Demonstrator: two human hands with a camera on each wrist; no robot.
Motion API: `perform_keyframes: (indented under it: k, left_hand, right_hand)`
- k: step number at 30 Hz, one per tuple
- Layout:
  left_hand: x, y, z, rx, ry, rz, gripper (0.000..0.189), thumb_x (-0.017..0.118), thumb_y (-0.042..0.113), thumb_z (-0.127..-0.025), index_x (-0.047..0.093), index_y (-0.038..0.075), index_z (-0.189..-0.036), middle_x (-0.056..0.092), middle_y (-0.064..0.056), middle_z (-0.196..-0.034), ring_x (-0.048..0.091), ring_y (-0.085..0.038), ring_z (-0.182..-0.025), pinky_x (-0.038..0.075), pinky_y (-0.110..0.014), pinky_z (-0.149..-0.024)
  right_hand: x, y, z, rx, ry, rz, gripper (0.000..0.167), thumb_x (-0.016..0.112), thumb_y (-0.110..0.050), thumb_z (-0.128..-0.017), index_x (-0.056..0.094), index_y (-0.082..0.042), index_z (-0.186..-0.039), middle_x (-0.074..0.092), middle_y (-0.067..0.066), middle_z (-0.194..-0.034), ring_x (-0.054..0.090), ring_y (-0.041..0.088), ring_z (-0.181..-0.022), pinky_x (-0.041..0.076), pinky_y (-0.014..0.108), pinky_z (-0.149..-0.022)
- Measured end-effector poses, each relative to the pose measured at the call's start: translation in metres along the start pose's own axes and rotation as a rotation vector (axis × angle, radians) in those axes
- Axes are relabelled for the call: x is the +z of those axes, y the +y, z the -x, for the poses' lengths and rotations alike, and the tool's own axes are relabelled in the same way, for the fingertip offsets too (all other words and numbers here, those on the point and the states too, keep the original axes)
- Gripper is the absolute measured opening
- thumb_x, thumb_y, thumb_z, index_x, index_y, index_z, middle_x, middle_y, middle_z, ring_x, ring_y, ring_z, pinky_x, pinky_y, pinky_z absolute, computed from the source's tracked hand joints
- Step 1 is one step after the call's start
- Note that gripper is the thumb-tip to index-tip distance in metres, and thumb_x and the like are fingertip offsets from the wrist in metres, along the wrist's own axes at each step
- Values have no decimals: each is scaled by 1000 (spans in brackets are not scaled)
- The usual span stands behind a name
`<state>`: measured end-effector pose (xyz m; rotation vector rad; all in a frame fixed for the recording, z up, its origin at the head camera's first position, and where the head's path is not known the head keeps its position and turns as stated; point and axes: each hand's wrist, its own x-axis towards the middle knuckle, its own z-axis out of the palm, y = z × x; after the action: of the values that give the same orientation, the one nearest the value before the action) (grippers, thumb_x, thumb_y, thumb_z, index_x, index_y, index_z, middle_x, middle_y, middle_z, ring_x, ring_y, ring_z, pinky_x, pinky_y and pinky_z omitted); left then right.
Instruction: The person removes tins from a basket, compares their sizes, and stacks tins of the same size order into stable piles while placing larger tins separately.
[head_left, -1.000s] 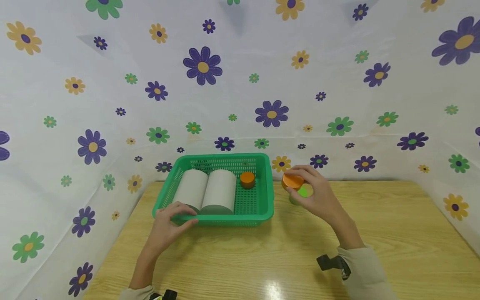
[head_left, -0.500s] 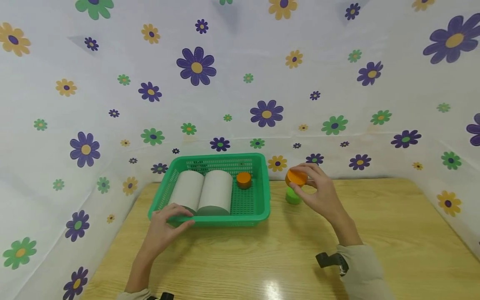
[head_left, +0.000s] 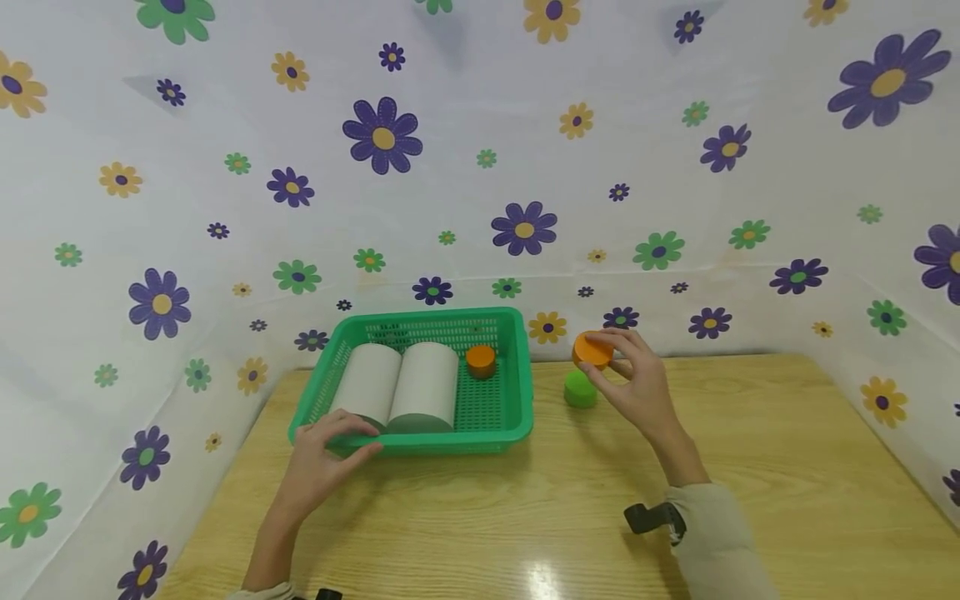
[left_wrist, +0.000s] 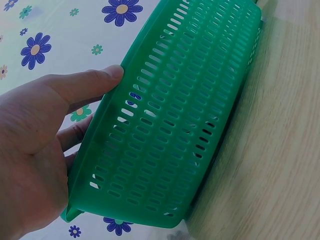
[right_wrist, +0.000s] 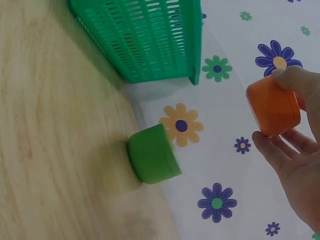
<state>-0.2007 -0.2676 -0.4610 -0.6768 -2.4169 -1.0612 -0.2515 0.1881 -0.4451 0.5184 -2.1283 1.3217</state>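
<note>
Behind and along the left side of the wooden table (head_left: 450, 521) hangs a white sheet (head_left: 442, 187) printed with purple, yellow and green flowers. Furthest left of the things on the table side, the person's left hand (head_left: 318, 462) reaches in from a beige cuff and pinches the near rim of a green slotted plastic basket (head_left: 480, 440), close to its left corner; the thumb lies on the outer side, the fingers over the edge. The basket sits on the table. In it, a left white cylinder (head_left: 367, 379) and a right white cylinder (head_left: 426, 385) lie side by side, their greyish ends toward the person. To their right, near the basket's far wall, sits a small orange tub (head_left: 481, 362).

Just outside the basket's right wall, a green tub (head_left: 581, 390) stands on the table near the sheet. Slightly to the right I see a second orange tub (head_left: 590, 351), lifted off the table and apart from the green one, its flat face tilted toward the person. The right hand (head_left: 637, 387) grips it between thumb and fingertips. Further right come a black wrist strap (head_left: 654, 518) and a beige sleeve (head_left: 712, 537).
</note>
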Motion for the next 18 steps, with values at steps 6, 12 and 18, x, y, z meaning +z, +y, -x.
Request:
perform_keyframes:
  k: [6, 12, 18]
  left_hand:
    - [-1, 2, 0, 0, 6, 5, 24, 88, 10, -81, 76, 25, -95, 70, 11, -96, 65, -10, -93, 31, -29, -91]
    - [-2, 2, 0, -21, -4, 15, 26, 88, 10, -81, 75, 29, -96, 70, 12, -96, 64, -10, -95, 26, -40, -90]
    - [1, 0, 0, -23, -2, 19, 29, 88, 10, -81, 75, 31, -96, 70, 13, -95, 64, -9, -94, 24, -42, -89]
  right_hand:
    - [-2, -18, 1, 55, -2, -34, 40, 78, 9, -86, 66, 9, -124, 61, 26, -125, 61, 38, -113, 55, 53, -82]
    - [0, -15, 4, 78, -12, -53, 41, 77, 9, -87, 64, 10, -125, 62, 26, -126, 61, 41, -113, 54, 56, -85]
    - [5, 9, 11, 125, -22, -46, 41, 79, 1, -89, 65, 5, -127, 64, 22, -129, 62, 40, -118, 54, 48, -89]
